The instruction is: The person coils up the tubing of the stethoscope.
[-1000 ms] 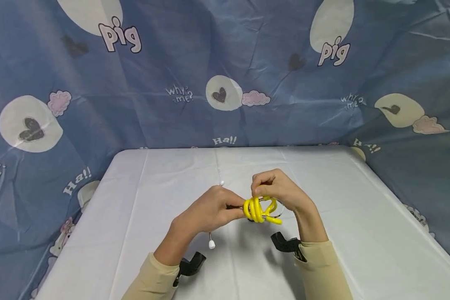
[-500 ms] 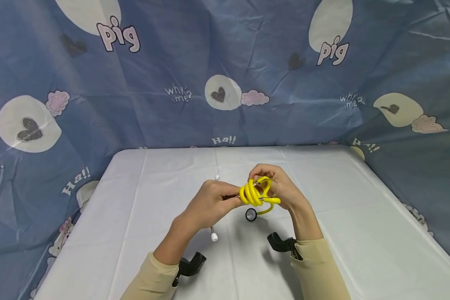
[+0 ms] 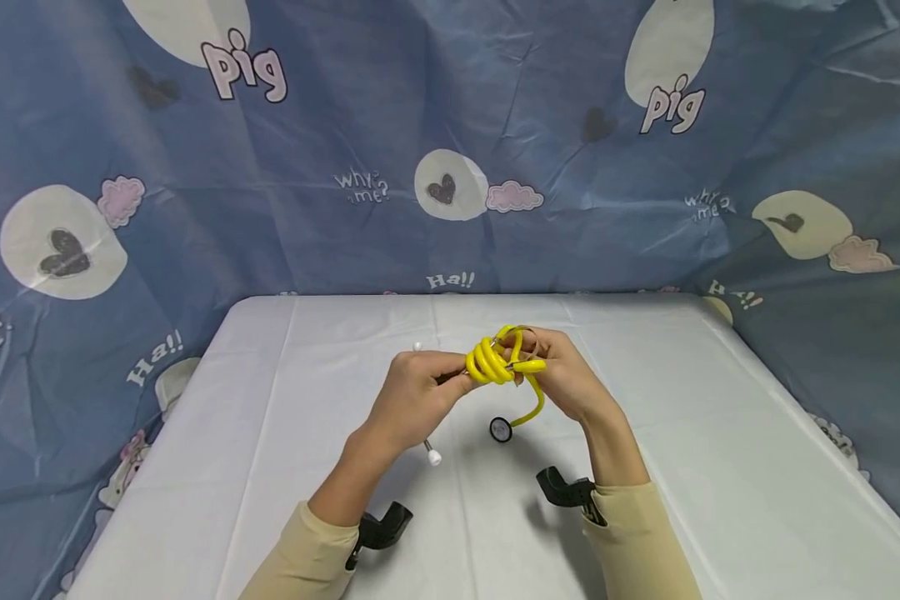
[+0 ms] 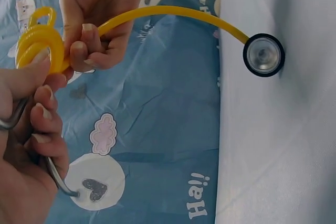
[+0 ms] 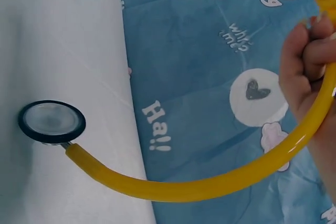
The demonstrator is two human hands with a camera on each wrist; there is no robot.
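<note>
A stethoscope with yellow tubing [image 3: 489,362] is held above the table by both hands. Its tubing is wound in several loops around the metal stem. My left hand [image 3: 408,400] grips the metal ear tubes just left of the coil, with the thumb against the loops in the left wrist view. White ear tips [image 3: 434,457] stick out on either side of that hand. My right hand [image 3: 570,379] holds the tubing at the coil's right end, its fingers partly hidden. From there the tubing curves down to the black-rimmed chest piece [image 4: 263,55], which hangs below the hands.
A white-covered table [image 3: 330,333] lies under the hands. Behind it and at its sides hangs a blue printed cloth [image 3: 600,242]. Black wrist-camera mounts [image 3: 566,487] jut inward from both sleeves.
Both hands have raised the coil and shifted it slightly left. The chest piece, mostly hidden a second ago, now hangs in plain view below. My right fingers have moved down behind the loops.
</note>
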